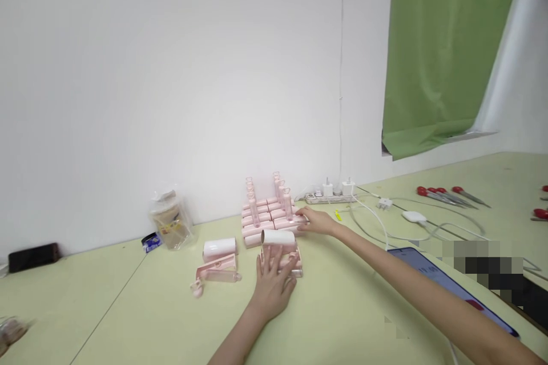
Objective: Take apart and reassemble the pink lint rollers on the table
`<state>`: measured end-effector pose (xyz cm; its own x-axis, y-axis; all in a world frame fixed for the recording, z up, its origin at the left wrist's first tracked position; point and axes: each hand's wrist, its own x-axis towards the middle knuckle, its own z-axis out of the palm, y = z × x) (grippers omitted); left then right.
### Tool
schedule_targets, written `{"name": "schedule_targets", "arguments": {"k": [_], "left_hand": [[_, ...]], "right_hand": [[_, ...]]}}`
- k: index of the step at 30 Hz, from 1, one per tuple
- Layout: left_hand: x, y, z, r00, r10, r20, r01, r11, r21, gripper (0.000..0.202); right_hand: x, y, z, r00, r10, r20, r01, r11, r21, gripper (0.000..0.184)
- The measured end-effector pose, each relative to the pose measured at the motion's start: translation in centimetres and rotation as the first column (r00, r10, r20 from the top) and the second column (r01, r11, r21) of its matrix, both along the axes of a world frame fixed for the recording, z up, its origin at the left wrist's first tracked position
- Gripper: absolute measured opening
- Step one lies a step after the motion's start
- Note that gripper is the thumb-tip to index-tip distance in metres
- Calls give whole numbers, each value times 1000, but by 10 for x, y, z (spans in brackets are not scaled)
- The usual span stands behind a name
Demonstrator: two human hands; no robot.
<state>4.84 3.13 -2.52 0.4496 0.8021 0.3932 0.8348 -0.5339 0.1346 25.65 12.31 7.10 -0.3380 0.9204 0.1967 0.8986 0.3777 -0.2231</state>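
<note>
- Pale green table (pixel 141 308) against a white wall (pixel 171 68). Pink boxes (pixel 265 224) where, exactly?
- Far middle, lined up in two columns, with upright pink bottles (pixel 288 208) on top.
- Left hand (pixel 272 288)?
- Spread wide over pink pieces (pixel 296 262), just on the near side of a white roll (pixel 280 237).
- Right hand (pixel 314 221)?
- Curled at the boxes' right end. Honestly can't tell if pinching anything.
- Further left?
- Second white roll (pixel 220 247), pink tray (pixel 217 264), clear bottle (pixel 222 276) lying down.
</note>
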Motion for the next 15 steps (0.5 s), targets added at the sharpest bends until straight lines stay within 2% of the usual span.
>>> {"name": "schedule_targets", "arguments": {"k": [3, 7, 11, 15], "left_hand": [[2, 6, -1, 1000, 12, 8, -12, 1000, -2, 45], [8, 7, 5, 1000, 14, 24, -14, 1000, -7, 43], [12, 7, 10, 998, -13, 64, 14, 1000, -10, 42], [13, 6, 17, 987, -67, 143, 71, 997, -17, 48]], "right_hand": [[3, 2, -5, 998, 5, 69, -3, 1000, -28, 29], [20, -11, -1, 988, -84, 133, 94, 993, -76, 28], [52, -44, 10, 973, -145, 178, 171, 975, -145, 25], [70, -91, 17, 978, -108, 180, 142, 972, -186, 17]]}}
